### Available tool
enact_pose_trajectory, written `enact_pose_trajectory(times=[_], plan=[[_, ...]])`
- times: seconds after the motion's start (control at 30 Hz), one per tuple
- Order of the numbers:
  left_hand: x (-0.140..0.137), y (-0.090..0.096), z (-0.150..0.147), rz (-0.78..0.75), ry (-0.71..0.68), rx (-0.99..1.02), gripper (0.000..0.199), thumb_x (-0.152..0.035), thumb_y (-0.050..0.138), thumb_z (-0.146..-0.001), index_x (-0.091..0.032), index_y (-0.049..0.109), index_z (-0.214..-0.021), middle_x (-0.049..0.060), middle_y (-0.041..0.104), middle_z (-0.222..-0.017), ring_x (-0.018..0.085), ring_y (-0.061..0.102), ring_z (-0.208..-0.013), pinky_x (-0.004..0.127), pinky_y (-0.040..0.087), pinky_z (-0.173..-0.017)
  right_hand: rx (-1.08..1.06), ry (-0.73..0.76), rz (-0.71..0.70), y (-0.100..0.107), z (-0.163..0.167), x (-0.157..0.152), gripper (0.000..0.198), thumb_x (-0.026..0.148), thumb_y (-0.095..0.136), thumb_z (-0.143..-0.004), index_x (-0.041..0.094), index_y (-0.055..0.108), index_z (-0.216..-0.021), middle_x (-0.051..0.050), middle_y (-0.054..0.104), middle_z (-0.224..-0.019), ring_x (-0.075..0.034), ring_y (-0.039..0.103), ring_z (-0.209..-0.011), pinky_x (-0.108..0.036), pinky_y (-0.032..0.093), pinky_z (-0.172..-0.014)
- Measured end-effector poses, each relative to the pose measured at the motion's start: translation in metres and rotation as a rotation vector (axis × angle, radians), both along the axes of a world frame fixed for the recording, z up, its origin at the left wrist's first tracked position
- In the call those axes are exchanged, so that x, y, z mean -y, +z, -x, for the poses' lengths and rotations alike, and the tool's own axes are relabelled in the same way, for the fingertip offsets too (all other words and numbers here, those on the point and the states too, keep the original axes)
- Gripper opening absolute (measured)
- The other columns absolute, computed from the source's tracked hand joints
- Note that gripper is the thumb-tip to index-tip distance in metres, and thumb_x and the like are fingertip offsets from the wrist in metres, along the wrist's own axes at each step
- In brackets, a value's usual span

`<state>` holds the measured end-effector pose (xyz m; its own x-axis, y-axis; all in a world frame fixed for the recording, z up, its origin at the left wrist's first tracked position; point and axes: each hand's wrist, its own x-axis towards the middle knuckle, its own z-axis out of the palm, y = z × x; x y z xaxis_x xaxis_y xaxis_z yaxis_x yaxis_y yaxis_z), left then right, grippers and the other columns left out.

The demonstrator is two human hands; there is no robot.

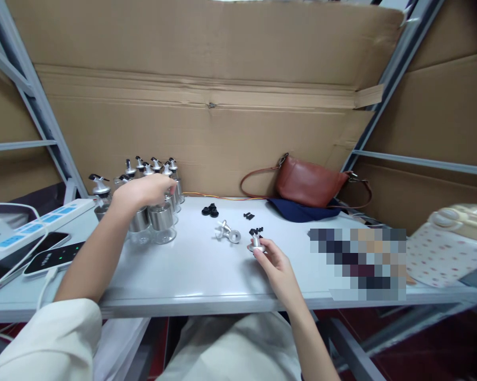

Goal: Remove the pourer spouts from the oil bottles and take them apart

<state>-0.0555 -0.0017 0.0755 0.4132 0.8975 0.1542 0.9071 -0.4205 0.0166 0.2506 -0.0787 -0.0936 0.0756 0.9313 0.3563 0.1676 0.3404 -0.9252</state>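
Note:
Among a cluster of glass oil bottles with steel sleeves and pour spouts [138, 164], my left hand [145, 190] curls down over the top of the front oil bottle [162, 217]. The hand covers that bottle's top, and its fingertips are mostly hidden. Above the tabletop, the thumb and fingers of my right hand [276, 264] close on a silver pour spout [257, 243] with black parts at its upper end. Left of it lie several loose silver spout pieces [227, 233]. Black round stoppers [210, 210] sit behind them, with small black pieces [249, 216] to their right.
A white table [198, 270] stands against a cardboard wall. A brown handbag [312, 182] rests on dark blue cloth [302, 210] at the back right. A power strip [35, 227], phone [43, 248] and power bank [55, 259] lie left; a dotted bag [440, 254] stands far right.

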Motion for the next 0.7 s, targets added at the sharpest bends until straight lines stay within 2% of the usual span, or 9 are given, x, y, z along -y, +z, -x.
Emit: enact_pose_trajectory(times=[0.03,0.1,0.17,0.2,0.27,0.4,0.47,0.57,0.7], plan=[[0.009,0.005,-0.010,-0.032,0.007,-0.019,0.017,-0.023,0.060,-0.071,-0.018,0.062,-0.087,0.009,0.060,-0.091,0.022,0.055,-0.081,0.031,0.040,-0.069,-0.003,-0.005,0.001,0.000,0.000,0.000,0.039,0.053,0.063,-0.076,0.018,0.060,-0.092,-0.008,0.067,-0.091,-0.022,0.062,-0.080,-0.032,0.048,-0.072],[0.028,0.011,-0.034,-0.095,-0.118,0.043,0.020,-0.029,0.052,-0.082,-0.018,0.058,-0.098,0.007,0.059,-0.102,0.021,0.055,-0.092,0.031,0.041,-0.077,-0.006,-0.008,-0.002,0.000,0.000,0.000,0.037,0.051,0.065,-0.074,0.018,0.060,-0.089,-0.006,0.066,-0.086,-0.021,0.061,-0.077,-0.031,0.048,-0.071],[0.045,0.004,-0.060,-0.094,-0.287,0.200,0.026,-0.037,0.049,-0.087,-0.018,0.053,-0.105,0.006,0.059,-0.105,0.019,0.055,-0.094,0.029,0.042,-0.080,-0.007,0.003,-0.015,0.001,0.001,0.001,0.035,0.050,0.067,-0.072,0.018,0.060,-0.084,-0.005,0.065,-0.079,-0.020,0.061,-0.074,-0.031,0.048,-0.070],[0.051,-0.006,-0.073,-0.047,-0.363,0.279,0.028,-0.039,0.050,-0.087,-0.018,0.051,-0.105,0.005,0.059,-0.103,0.017,0.056,-0.090,0.028,0.043,-0.077,-0.007,0.013,-0.022,0.002,0.001,0.002,0.034,0.049,0.068,-0.071,0.019,0.059,-0.081,-0.004,0.065,-0.077,-0.020,0.061,-0.074,-0.031,0.047,-0.070],[0.058,-0.040,-0.095,0.067,-0.462,0.398,0.034,-0.044,0.052,-0.086,-0.018,0.044,-0.108,0.006,0.059,-0.099,0.015,0.057,-0.079,0.025,0.044,-0.067,-0.010,0.031,-0.030,0.004,0.002,0.003,0.031,0.047,0.069,-0.070,0.019,0.059,-0.077,-0.003,0.065,-0.074,-0.019,0.061,-0.073,-0.030,0.047,-0.069],[0.059,-0.125,-0.120,0.010,-0.572,0.550,0.036,-0.041,0.051,-0.086,-0.019,0.036,-0.110,0.006,0.055,-0.098,0.014,0.054,-0.069,0.029,0.045,-0.065,0.008,0.057,-0.026,0.008,0.002,0.006,0.027,0.044,0.067,-0.072,0.018,0.061,-0.078,-0.003,0.066,-0.074,-0.020,0.061,-0.073,-0.031,0.047,-0.070],[0.058,-0.153,-0.126,0.044,-0.594,0.597,0.043,-0.042,0.054,-0.085,-0.021,0.032,-0.116,0.005,0.055,-0.099,0.013,0.054,-0.067,0.028,0.045,-0.063,0.038,0.074,-0.029,0.010,0.002,0.008,0.024,0.040,0.067,-0.073,0.018,0.062,-0.081,-0.004,0.067,-0.076,-0.020,0.061,-0.076,-0.032,0.047,-0.073],[0.058,-0.164,-0.128,0.077,-0.568,0.632,0.046,-0.042,0.054,-0.086,-0.022,0.032,-0.121,0.006,0.054,-0.103,0.014,0.055,-0.068,0.029,0.046,-0.065,0.112,0.083,-0.044,0.013,0.004,0.012,0.020,0.035,0.069,-0.071,0.018,0.062,-0.078,-0.002,0.066,-0.075,-0.018,0.060,-0.074,-0.029,0.045,-0.071],[0.059,-0.156,-0.127,0.093,-0.540,0.562,0.038,-0.042,0.052,-0.087,-0.021,0.043,-0.116,0.007,0.052,-0.103,0.015,0.055,-0.070,0.030,0.047,-0.067,0.210,0.084,-0.051,0.016,0.007,0.015,0.021,0.032,0.074,-0.068,0.018,0.059,-0.073,0.000,0.065,-0.071,-0.017,0.058,-0.070,-0.027,0.044,-0.066]])
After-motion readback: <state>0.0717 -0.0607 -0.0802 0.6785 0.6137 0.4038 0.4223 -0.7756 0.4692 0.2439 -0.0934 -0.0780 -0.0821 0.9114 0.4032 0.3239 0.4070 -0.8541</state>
